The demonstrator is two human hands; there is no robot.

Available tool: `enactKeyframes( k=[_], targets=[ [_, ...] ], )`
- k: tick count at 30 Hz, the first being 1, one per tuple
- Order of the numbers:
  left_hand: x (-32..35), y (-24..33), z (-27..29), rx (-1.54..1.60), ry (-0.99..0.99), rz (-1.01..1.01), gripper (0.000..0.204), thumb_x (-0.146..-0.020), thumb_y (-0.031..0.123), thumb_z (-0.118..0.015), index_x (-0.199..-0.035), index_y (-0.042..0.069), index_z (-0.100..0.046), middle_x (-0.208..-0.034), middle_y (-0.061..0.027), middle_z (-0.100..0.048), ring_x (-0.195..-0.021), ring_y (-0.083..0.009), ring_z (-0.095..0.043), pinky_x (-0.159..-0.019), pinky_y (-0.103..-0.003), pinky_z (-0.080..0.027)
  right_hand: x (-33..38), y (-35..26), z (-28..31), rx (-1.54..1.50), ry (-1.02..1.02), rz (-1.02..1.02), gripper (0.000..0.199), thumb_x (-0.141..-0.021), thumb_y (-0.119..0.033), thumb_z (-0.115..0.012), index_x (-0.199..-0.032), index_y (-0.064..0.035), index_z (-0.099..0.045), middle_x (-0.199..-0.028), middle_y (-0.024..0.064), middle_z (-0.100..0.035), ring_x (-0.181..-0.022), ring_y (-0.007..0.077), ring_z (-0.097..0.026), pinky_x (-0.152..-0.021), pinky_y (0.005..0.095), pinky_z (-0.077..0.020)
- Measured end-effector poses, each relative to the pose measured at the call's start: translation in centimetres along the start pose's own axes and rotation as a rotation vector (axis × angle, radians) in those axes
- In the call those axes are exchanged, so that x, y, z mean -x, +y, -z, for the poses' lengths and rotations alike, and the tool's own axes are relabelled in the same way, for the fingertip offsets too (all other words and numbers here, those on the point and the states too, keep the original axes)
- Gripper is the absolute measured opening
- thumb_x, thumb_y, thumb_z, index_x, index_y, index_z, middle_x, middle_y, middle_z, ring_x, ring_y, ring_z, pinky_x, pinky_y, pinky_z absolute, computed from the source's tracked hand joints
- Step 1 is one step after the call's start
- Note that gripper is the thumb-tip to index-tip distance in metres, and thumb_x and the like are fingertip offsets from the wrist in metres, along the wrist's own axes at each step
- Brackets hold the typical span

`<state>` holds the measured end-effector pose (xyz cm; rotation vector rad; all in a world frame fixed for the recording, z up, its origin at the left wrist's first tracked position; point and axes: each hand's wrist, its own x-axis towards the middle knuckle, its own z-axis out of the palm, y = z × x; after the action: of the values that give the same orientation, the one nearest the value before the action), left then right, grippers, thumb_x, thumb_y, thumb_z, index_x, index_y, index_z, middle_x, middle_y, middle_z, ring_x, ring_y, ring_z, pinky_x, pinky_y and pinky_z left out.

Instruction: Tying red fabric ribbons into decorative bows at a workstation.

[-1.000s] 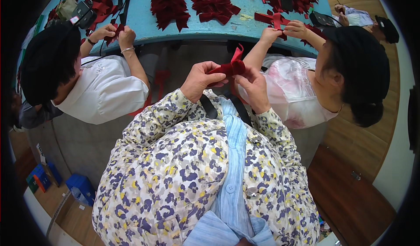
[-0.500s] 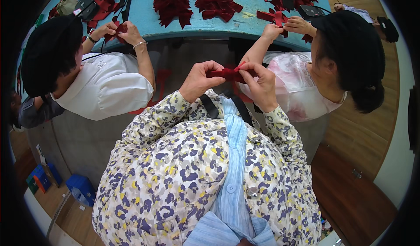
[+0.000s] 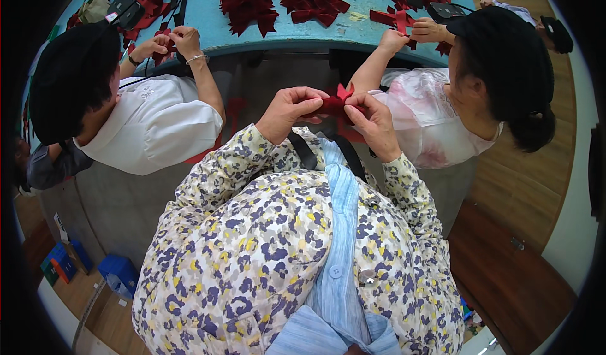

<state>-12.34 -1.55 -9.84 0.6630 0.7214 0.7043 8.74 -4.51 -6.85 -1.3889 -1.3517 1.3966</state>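
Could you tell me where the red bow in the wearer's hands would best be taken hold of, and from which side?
Probably by the pointed tails at the top of the red bow, coming from above on the table side. They stick up free, while the left hand and right hand cover its middle and both sides.

a turquoise table point(image 3: 297, 30) runs across the top, its edge bent by the lens. grey floor point(image 3: 126, 197) lies under it, meeting warm wooden boards point(image 3: 505, 273) on the right and a pale wall point(image 3: 577, 184) beyond. blue plastic crates point(image 3: 117, 273) sit low on the left. the light is even and soft.
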Motion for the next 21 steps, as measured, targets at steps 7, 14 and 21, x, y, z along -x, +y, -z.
enactKeyframes(
  k=[7, 14, 21],
  targets=[
    [0.2, 0.7, 0.2, 0.155, -0.003, -0.002, 0.03, -0.093, 0.032, -0.054, -0.103, 0.004, -0.061, -0.106, -0.0065, -0.062, -0.097, -0.0153, -0.059, -0.08, -0.032, -0.051, 0.6, 1.0, -2.1, -0.117, 0.16, -0.006, 0.013, -0.089, -0.013, -0.06, -0.092, -0.0006, -0.059, -0.08, -0.0011, -0.058, -0.07, 0.004, -0.052, -0.064, 0.018, -0.0434],
    [0.8, -0.1, -0.2, 0.436, 0.102, -0.063, 0.032, -0.091, 0.028, -0.056, -0.117, 0.01, -0.052, -0.116, -0.0049, -0.057, -0.112, -0.0179, -0.052, -0.093, -0.038, -0.042, 0.7, 0.6, -3.7, -0.179, 0.317, 0.065, 0.015, -0.089, -0.014, -0.062, -0.094, -0.0004, -0.059, -0.082, -0.001, -0.059, -0.07, 0.004, -0.052, -0.065, 0.0178, -0.0433],
    [-0.2, 0.3, -1.8, 0.36, 0.104, -0.15, 0.031, -0.086, 0.009, -0.062, -0.115, 0.004, -0.053, -0.109, -0.0077, -0.06, -0.099, -0.0157, -0.059, -0.087, -0.034, -0.048, 0.6, -1.2, -4.4, 0.236, 0.245, 0.089, 0.017, -0.083, -0.011, -0.067, -0.094, -0.0006, -0.06, -0.078, 0.0036, -0.062, -0.07, 0.0069, -0.058, -0.062, 0.0206, -0.0456]
  ],
)
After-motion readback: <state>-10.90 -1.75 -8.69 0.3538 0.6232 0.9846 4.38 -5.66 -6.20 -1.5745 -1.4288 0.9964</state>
